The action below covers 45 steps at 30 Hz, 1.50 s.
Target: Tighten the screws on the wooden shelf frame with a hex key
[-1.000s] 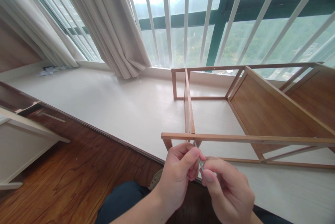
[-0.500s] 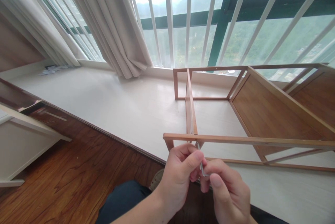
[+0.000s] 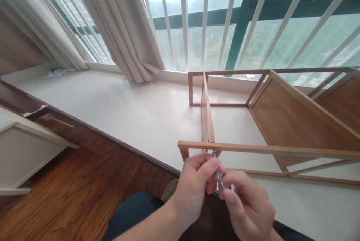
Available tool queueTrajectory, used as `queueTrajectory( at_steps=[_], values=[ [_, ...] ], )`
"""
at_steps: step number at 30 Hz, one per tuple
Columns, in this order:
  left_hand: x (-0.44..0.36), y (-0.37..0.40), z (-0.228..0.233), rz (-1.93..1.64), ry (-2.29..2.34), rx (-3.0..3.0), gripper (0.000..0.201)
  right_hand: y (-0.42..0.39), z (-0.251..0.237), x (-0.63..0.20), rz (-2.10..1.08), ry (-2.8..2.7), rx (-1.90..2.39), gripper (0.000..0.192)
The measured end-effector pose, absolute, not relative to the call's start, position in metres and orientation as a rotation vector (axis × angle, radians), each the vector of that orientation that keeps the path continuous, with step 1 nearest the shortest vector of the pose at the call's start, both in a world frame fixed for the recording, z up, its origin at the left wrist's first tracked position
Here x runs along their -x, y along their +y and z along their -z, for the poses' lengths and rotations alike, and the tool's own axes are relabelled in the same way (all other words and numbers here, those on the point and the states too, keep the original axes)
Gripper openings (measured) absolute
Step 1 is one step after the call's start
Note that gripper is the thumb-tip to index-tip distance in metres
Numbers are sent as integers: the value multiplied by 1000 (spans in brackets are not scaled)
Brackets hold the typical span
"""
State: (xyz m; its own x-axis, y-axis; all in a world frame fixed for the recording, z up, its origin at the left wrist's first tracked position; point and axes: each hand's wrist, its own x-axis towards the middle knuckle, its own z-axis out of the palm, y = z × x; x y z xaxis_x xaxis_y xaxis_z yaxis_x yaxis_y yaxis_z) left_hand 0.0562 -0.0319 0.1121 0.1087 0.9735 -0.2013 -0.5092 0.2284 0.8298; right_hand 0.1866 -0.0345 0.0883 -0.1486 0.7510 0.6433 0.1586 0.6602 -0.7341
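Observation:
A thin metal hex key (image 3: 221, 178) runs between my two hands, its far tip at the near rail of a brown wooden shelf frame (image 3: 253, 148). My left hand (image 3: 197, 181) is closed, with thumb and fingers pinching the key's shaft close to the rail. Lower down, my right hand (image 3: 247, 203) grips the bent end between thumb and forefinger. The frame lies on its side. Whether a screw sits at the key's tip is hidden by my left fingers.
The frame rests on a white window ledge (image 3: 126, 113) below white window bars (image 3: 184, 27). A beige curtain (image 3: 120, 27) hangs at the left. A white piece of furniture (image 3: 30, 151) stands on the wooden floor (image 3: 70, 184). Papers (image 3: 60, 72) lie at the far left.
The hex key's bent end has turned, so its short arm no longer points right as before. My right fingers have shifted with it. The view has moved slightly.

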Motion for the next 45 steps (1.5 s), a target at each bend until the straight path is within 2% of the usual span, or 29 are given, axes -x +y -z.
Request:
queueTrajectory(
  at_steps=[9,24,33,45],
  values=[
    [-58,-32,-105,-1194,822,-648,38,-37,-93,-189,-500,-1692,744,9],
    [-61,-31,-111,-1236,805,-648,34,-42,-94,-193,-552,-1679,865,7],
    [-62,-30,-112,-1225,768,-604,35,-47,-85,-197,-705,-1613,885,20],
    [-60,-32,-112,-1210,687,-653,32,-41,-73,-201,-743,-1584,676,18]
  ],
)
